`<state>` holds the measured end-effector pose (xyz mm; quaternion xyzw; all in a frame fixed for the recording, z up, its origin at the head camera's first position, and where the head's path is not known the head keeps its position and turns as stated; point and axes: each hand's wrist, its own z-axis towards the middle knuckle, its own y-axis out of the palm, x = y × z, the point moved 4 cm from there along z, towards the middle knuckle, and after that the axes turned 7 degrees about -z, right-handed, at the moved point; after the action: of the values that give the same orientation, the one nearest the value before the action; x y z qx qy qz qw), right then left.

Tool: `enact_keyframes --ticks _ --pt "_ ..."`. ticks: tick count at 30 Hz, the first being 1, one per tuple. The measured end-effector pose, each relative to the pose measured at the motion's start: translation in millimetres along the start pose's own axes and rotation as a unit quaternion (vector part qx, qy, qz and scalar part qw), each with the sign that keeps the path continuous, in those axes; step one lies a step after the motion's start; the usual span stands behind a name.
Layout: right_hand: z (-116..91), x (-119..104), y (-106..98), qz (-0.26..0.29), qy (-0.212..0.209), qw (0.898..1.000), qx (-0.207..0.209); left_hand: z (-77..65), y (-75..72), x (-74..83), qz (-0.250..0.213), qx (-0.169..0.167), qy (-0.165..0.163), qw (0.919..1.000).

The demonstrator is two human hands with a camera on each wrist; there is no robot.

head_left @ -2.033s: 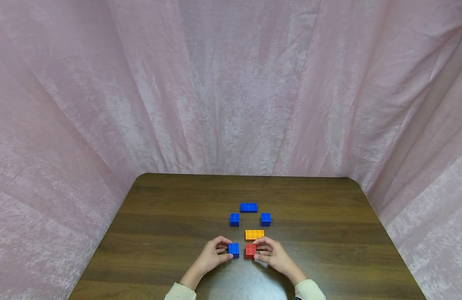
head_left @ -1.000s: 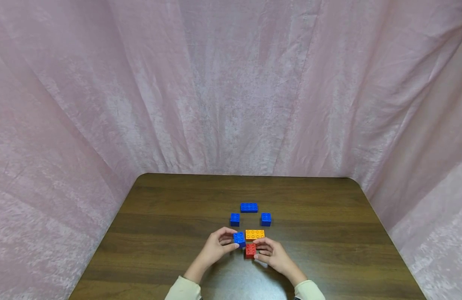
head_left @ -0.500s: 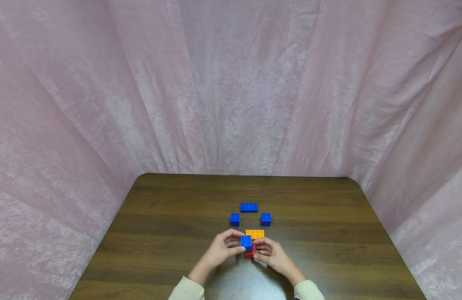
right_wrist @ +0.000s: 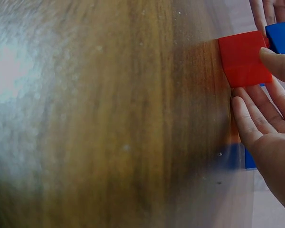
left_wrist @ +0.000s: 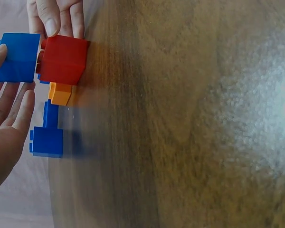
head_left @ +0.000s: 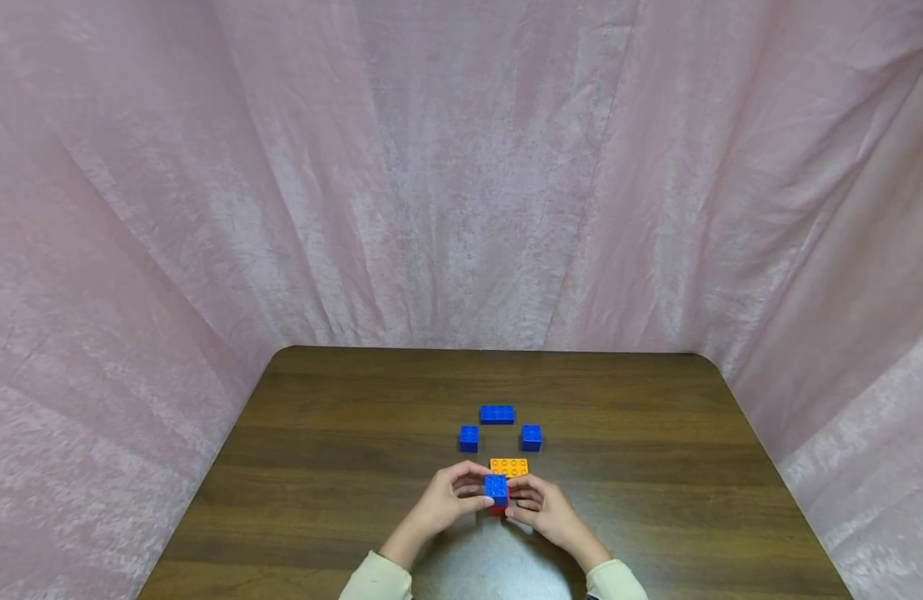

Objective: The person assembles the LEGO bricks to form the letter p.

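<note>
My left hand (head_left: 451, 502) pinches a square blue toy brick (head_left: 496, 489) between thumb and fingers. That brick sits right over a square red brick (left_wrist: 64, 59), whose studs still show in the left wrist view. Thumb and fingers of my right hand (head_left: 546, 508) grip the red brick (right_wrist: 244, 59) at the table surface from the right side. In the head view the blue brick covers most of the red one. Just behind the pair lies a long orange brick (head_left: 509, 467), its front edge partly hidden.
Farther back on the brown wooden table (head_left: 319, 450) lie two square blue bricks, a left one (head_left: 469, 438) and a right one (head_left: 531, 437). Behind them is a long blue brick (head_left: 496, 414). A pink curtain (head_left: 491, 208) hangs around the table.
My left hand has lifted its blue brick from the table left of the red one and carried it right, over the red brick. My right hand has stayed on the red brick.
</note>
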<state>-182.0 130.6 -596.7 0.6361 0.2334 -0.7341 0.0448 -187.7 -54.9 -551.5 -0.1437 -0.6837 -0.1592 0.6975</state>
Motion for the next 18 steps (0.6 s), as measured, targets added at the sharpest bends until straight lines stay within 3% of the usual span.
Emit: enact_keyframes --ticks 6,18 --pt "0.3 2.5 0.4 -0.003 0.004 1.000 0.004 6.2 -3.6 -24.5 0.004 0.002 -0.004 1.0000" --pt "1.4 4.0 -0.1 -0.008 0.041 0.999 0.011 10.2 -3.7 -30.5 0.005 -0.011 0.016 0.9998"
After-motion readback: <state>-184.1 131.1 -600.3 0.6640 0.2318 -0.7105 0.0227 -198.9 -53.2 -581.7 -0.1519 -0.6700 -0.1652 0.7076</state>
